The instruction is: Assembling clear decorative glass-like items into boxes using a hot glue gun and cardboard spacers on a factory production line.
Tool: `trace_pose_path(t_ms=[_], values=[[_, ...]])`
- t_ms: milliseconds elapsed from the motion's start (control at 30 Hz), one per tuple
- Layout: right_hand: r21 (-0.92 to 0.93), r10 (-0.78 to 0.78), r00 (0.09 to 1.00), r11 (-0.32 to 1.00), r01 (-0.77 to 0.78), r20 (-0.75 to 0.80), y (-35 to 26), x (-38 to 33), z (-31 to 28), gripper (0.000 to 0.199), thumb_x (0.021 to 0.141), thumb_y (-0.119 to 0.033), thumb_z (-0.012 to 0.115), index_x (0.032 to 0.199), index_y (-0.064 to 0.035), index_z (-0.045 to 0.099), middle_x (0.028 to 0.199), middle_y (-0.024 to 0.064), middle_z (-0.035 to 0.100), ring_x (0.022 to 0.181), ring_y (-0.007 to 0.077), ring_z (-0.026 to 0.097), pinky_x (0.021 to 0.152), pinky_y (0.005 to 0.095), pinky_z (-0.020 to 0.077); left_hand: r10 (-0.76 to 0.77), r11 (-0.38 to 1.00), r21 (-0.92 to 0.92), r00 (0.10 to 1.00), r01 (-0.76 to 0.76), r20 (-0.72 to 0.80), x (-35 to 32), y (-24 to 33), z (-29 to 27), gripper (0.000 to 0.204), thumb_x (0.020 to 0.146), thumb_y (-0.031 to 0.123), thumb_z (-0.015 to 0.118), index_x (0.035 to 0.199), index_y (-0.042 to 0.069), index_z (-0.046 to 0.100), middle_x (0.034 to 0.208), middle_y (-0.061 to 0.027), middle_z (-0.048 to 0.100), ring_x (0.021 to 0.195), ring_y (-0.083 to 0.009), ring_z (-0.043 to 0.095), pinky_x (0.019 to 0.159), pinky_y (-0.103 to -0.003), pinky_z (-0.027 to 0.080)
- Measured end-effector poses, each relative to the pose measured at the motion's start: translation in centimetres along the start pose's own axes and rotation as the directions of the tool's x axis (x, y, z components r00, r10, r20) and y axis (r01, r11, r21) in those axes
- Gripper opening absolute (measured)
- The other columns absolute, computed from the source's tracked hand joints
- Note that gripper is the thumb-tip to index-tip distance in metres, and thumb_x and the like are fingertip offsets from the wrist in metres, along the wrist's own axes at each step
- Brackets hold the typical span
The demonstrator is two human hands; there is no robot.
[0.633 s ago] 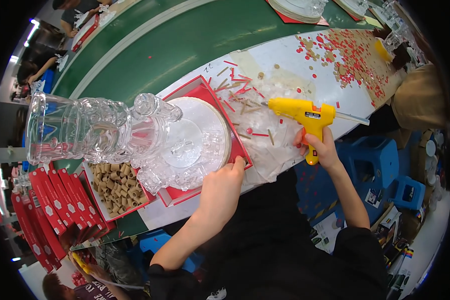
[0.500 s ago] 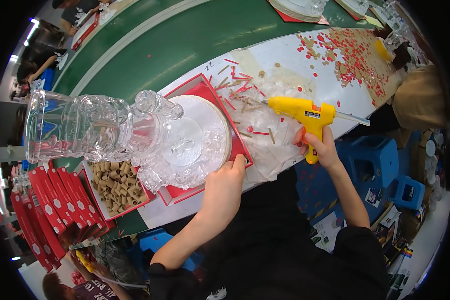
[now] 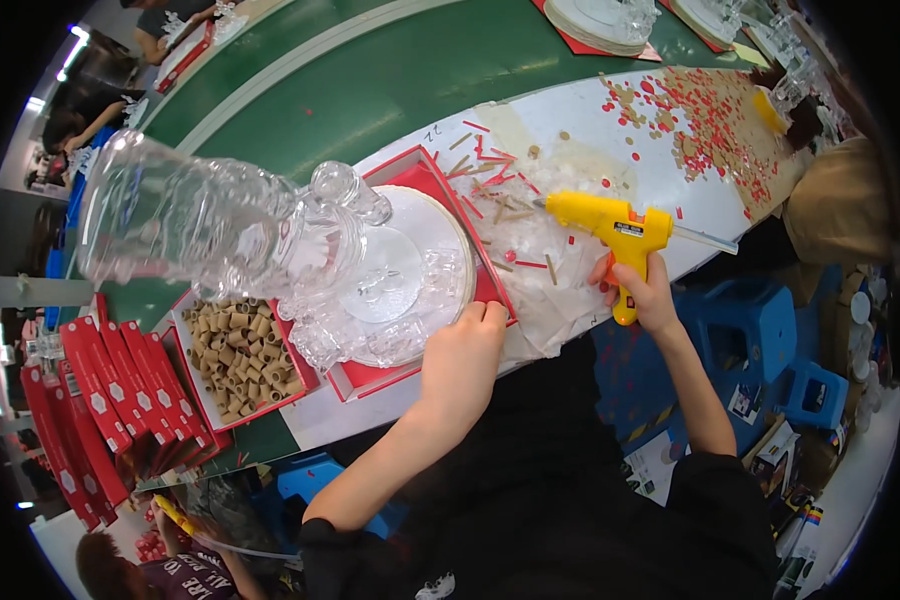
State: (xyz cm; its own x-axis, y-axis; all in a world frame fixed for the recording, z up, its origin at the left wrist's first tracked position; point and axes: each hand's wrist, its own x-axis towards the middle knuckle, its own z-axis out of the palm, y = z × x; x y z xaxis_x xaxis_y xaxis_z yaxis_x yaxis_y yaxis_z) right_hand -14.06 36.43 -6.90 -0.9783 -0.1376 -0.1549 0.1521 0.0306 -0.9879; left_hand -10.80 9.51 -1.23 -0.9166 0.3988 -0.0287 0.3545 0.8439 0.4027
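Note:
My right hand point(image 3: 642, 290) is closed round the handle of a yellow glue gun point(image 3: 610, 215). A clear glue stick point(image 3: 705, 240) pokes out of its back, and the nozzle points left over the table. My left hand point(image 3: 462, 358) grips the near right side of a shallow red box point(image 3: 440, 185), its fingertips partly hidden. Inside the box lies a round white disc point(image 3: 410, 210) with a silvery centre. A tall clear glass-like vessel point(image 3: 210, 225) with bulging sides rises over the disc, leaning left in the view. Small clear ornaments point(image 3: 400, 345) cluster round its foot.
Short brown cardboard tubes point(image 3: 240, 350) fill a tray left of the box. Stacked red boxes point(image 3: 130, 390) stand farther left. Red and brown strips point(image 3: 490, 180) and dots point(image 3: 710, 120) litter the white table. A green belt point(image 3: 390, 80) runs behind. Blue stools point(image 3: 740, 320) stand right.
The red box, with the disc and clear vessel, has shifted slightly right along with my left hand. The vessel's upper end has swung right. My right hand still holds the glue gun nearly in place.

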Motion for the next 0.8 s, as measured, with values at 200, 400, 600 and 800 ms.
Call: trace_pose_path(t_ms=[200, 400, 600, 800], values=[[-0.008, -0.016, 0.999, 1.000, 0.016, -0.049, 0.0, 0.1, 0.0, 0.041, 0.087, -0.025, 0.058, 0.117, 0.0022, 0.051, 0.088, 0.0117, 0.066, 0.064, 0.0109, 0.059, 0.054, 0.0226, 0.0496, 0.209, 0.975, 0.070, 0.775, -0.209, -0.596, -3.1, -0.7, -6.9, 0.050, 0.074, 0.006, 0.075, 0.120, -0.002, 0.056, 0.118, -0.0181, 0.058, 0.108, -0.0356, 0.059, 0.096, -0.043, 0.043], [-0.021, -0.036, 0.998, 0.999, 0.035, -0.052, 0.0, 0.0, 0.4, 0.034, 0.086, -0.020, 0.057, 0.112, 0.0009, 0.054, 0.088, 0.0095, 0.066, 0.063, 0.0093, 0.058, 0.055, 0.0229, 0.0495, -0.052, 0.984, -0.139, 0.555, -0.115, -0.830, 4.0, -6.1, -14.5, 0.106, 0.071, 0.021, 0.084, 0.146, -0.005, 0.014, 0.143, -0.0211, 0.030, 0.118, -0.0310, 0.052, 0.096, -0.039, 0.045], [-0.024, -0.080, 0.995, 0.997, 0.079, -0.052, 1.1, -0.4, 0.5, 0.032, 0.087, -0.020, 0.058, 0.111, 0.0005, 0.054, 0.089, 0.0097, 0.067, 0.061, 0.0090, 0.056, 0.054, 0.0218, 0.0484, 0.097, 0.951, -0.108, 0.613, -0.289, -0.784, 11.3, -10.2, -22.3, 0.101, 0.068, 0.024, 0.086, 0.142, -0.004, 0.023, 0.117, -0.0170, 0.059, 0.102, -0.0240, 0.062, 0.087, -0.034, 0.049], [-0.035, -0.068, 0.992, 0.997, 0.065, -0.105, 1.3, -0.6, 0.5, 0.028, 0.087, -0.015, 0.058, 0.109, 0.0011, 0.053, 0.089, 0.0094, 0.067, 0.059, 0.0082, 0.054, 0.053, 0.0208, 0.0480, 0.184, 0.956, 0.030, 0.518, -0.292, -0.835, 14.7, -14.5, -22.3, 0.086, 0.073, 0.023, 0.081, 0.134, -0.003, 0.026, 0.118, -0.0210, 0.058, 0.106, -0.0319, 0.061, 0.093, -0.036, 0.045]])
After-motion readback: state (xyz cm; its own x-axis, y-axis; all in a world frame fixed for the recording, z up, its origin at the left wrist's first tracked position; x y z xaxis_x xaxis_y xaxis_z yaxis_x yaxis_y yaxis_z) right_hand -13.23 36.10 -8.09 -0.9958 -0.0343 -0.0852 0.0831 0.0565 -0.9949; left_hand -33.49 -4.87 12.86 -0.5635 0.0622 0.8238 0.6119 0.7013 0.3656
